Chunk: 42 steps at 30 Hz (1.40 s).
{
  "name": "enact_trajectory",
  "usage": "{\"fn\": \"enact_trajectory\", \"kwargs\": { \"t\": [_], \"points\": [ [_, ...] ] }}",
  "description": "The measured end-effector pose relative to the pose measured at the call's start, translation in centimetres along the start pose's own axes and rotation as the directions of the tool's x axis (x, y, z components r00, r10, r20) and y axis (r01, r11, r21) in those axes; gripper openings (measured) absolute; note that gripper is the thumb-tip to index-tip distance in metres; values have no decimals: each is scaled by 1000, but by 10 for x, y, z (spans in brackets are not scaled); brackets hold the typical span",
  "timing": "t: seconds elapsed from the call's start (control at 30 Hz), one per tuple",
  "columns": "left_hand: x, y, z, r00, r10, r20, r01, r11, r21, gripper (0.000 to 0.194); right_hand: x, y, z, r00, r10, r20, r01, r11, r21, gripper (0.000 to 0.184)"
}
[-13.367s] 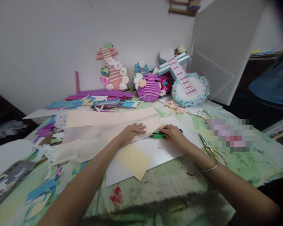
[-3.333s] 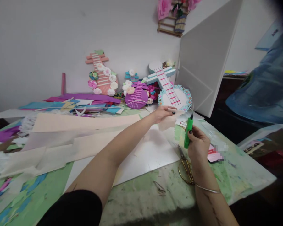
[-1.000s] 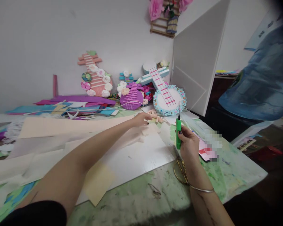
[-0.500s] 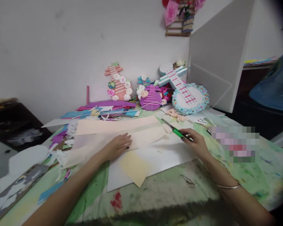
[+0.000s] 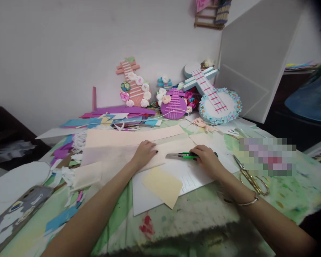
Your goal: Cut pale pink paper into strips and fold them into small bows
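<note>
My left hand (image 5: 146, 154) rests with its fingers lying on a peach-coloured sheet (image 5: 109, 137), near the sheet's lower right part. In my right hand (image 5: 209, 161) is a green and black utility knife (image 5: 186, 155), its blade out and pointing left, low over the sheets. Underneath lies a white board (image 5: 192, 180), partly covered by the peach sheets. A small pale yellow piece (image 5: 163, 184) lies on the board's front part and juts over its edge. My right palm hides part of the knife's handle.
Gold-handled scissors (image 5: 253, 178) lie to the right. Behind stand decorated model instruments: pink (image 5: 136, 94), purple (image 5: 173, 105) and blue-white (image 5: 216, 101). Coloured strips (image 5: 117, 112) lie at the back left, and a phone (image 5: 24, 214) at the left front. A blurred patch covers something on the right.
My right hand has moved left, and the knife has turned from slanting up and away to nearly level. My left hand has slid right and its fingers are closer together. The view has shifted.
</note>
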<state>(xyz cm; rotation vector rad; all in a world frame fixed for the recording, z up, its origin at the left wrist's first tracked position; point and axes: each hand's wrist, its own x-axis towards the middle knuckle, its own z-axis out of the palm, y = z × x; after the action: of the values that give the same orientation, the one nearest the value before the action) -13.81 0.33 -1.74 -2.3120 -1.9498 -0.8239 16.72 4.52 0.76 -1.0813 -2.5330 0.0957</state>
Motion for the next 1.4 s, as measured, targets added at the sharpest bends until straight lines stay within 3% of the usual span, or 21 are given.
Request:
{"fn": "enact_trajectory", "kwargs": {
  "t": [0.6,0.87,1.1,1.4],
  "points": [
    [-3,3,6,991,-123,-58,124,992,26,23,-16,4,-2,999,-6,38,1,991,134,37],
    [-2,6,3,983,-170,-69,165,984,-70,22,-14,8,0,999,-30,9,29,990,139,38],
    [5,10,-11,989,-145,-31,135,965,-224,15,-3,5,0,996,-78,-40,79,996,38,39],
    [19,5,-14,988,-153,11,149,939,-311,18,19,8,-10,996,-84,5,84,995,-54,38]
  ]
}}
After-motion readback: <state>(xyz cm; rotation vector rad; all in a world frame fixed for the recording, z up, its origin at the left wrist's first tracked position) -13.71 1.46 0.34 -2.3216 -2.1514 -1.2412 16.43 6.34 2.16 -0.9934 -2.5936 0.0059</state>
